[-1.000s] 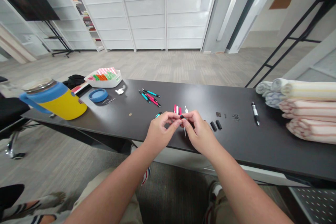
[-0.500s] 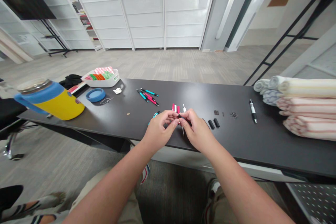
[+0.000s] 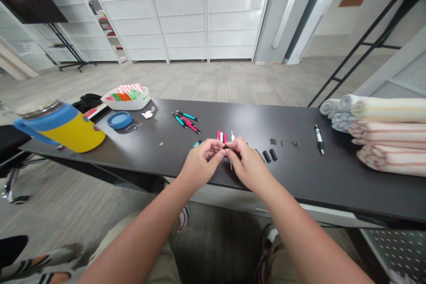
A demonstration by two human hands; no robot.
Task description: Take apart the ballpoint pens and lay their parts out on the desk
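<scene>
My left hand (image 3: 203,159) and my right hand (image 3: 242,156) meet over the front part of the dark table (image 3: 282,186). Both are closed, thumbs and fingertips pinching a small black piece (image 3: 226,147), most of it hidden by the fingers; it looks like a pen part. Just beyond the fingertips lie pink barrels (image 3: 218,135) with a white one between them, and thin silvery pieces (image 3: 232,136). A teal pen (image 3: 197,143) is partly covered by my left hand. Right of my right hand rest black grips (image 3: 273,154) and small dark metal bits (image 3: 294,144).
Several teal and pink pens (image 3: 188,122) lie further back. On the left stand a yellow-blue jug (image 3: 75,128), a blue lid (image 3: 119,120) and a white basket (image 3: 129,104) of packets. To the right are a silver-black pen (image 3: 319,140) and rolled cloths (image 3: 392,135).
The view has shifted very slightly. Both hands keep their pinch on the small black piece, with only a slight movement of the fingers.
</scene>
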